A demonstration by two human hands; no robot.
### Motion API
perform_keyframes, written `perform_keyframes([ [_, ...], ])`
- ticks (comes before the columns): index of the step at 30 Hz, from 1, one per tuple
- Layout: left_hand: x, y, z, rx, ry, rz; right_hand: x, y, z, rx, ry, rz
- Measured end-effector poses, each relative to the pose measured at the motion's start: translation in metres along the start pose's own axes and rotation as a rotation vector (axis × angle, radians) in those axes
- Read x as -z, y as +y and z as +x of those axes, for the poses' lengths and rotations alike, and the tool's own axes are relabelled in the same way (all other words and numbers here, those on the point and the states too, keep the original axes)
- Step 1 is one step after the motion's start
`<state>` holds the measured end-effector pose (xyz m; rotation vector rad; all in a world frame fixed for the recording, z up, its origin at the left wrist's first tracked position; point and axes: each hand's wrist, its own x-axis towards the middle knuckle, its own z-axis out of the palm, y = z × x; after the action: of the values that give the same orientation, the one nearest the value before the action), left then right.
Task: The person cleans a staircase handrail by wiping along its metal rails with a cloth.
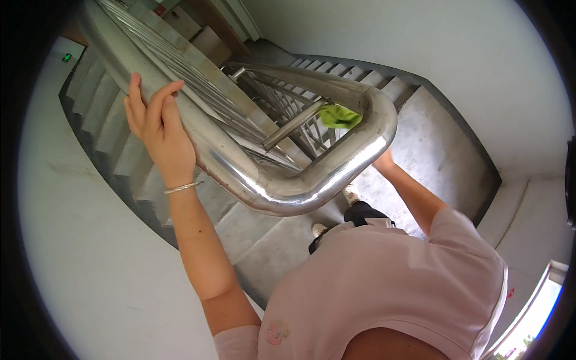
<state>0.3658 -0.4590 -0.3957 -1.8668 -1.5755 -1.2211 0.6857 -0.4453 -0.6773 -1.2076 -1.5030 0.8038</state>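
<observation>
A thick polished metal handrail bends in a U in front of me at the turn of a stairwell. My left hand rests loosely against its left run, fingers apart and not wrapped around the tube. On that wrist is a silver-coloured bangle. At the right bend, my right hand reaches under the rail, its fingers hidden behind the tube. A bright green cloth juts out on the inner side of the bend, in line with that hand and against the rail.
Thin metal balusters run below the rail. Concrete steps line the left side, and another flight lies beyond the bend. I stand on a concrete landing beside white walls. A bright window is at lower right.
</observation>
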Motion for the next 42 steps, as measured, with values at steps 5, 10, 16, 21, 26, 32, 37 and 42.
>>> perform_keyframes([
  [5, 0.007, 0.000, 0.008, -0.028, 0.007, -0.040, 0.085, -0.097, 0.010, -0.172, 0.498, 0.223],
  [10, 0.005, -0.001, 0.010, -0.023, 0.032, -0.106, 0.066, -0.145, 0.024, 0.123, 0.045, 0.044],
  [16, 0.002, 0.004, 0.006, -0.007, 0.017, 0.013, 0.086, -0.149, 0.087, -0.251, -0.480, 0.357],
  [21, 0.004, 0.002, 0.005, 0.029, 0.022, -0.094, 0.062, -0.134, 0.151, -0.324, -0.788, 0.172],
  [26, 0.013, 0.001, 0.008, 0.099, -0.026, -0.027, -0.025, -0.099, 0.216, -0.383, -1.033, 0.035],
  [32, 0.011, 0.010, 0.015, 0.177, -0.065, -0.157, -0.094, -0.036, 0.274, -0.301, -1.103, 0.139],
  [37, 0.016, 0.021, 0.002, 0.205, -0.071, -0.127, -0.126, -0.011, 0.277, -0.341, -1.024, 0.217],
  [42, 0.013, 0.024, -0.003, 0.200, -0.106, -0.056, -0.085, -0.037, 0.243, -0.434, -1.096, 0.285],
])
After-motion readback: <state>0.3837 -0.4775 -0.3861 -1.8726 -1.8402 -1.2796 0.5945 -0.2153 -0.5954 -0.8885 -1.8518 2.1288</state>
